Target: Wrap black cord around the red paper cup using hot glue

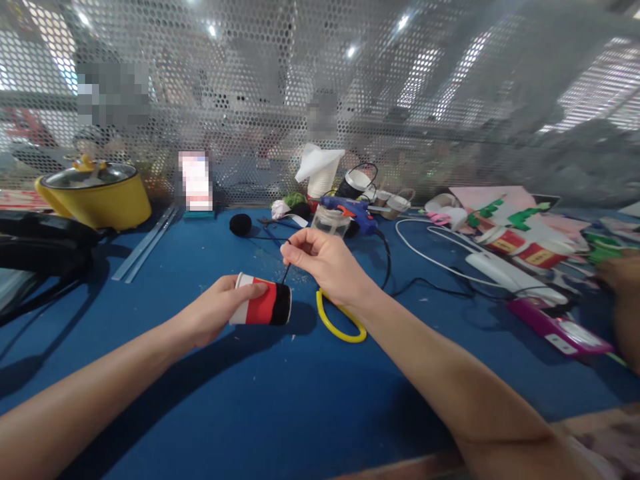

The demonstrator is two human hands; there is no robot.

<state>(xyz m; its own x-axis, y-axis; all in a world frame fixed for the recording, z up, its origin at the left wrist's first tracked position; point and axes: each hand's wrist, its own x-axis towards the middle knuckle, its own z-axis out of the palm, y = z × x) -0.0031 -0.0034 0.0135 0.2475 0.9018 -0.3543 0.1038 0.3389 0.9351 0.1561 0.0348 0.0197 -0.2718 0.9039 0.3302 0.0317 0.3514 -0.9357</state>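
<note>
My left hand (226, 303) is wrapped round a paper cup (261, 303) lying on its side in the air. The cup is white at one end, red in the middle and wound with black yarn at the other. Just above the yarn-wound end, my right hand (320, 259) pinches a strand of black yarn (286, 274) that runs down to the cup. The yarn also stretches left toward a black ball of yarn (241, 225) on the table. Beneath my right wrist lies a yellow curved handle or ring (342, 331); part of it is hidden.
A blue glue gun (353, 210) rests over a clear jar (330, 221). Behind stand stacked paper cups (321, 180). At right are a white power strip (515, 277), a magenta box (557, 330) and red-banded cups (543, 253). A yellow pot (100, 200) stands left, and another person's hand (623, 280) shows far right.
</note>
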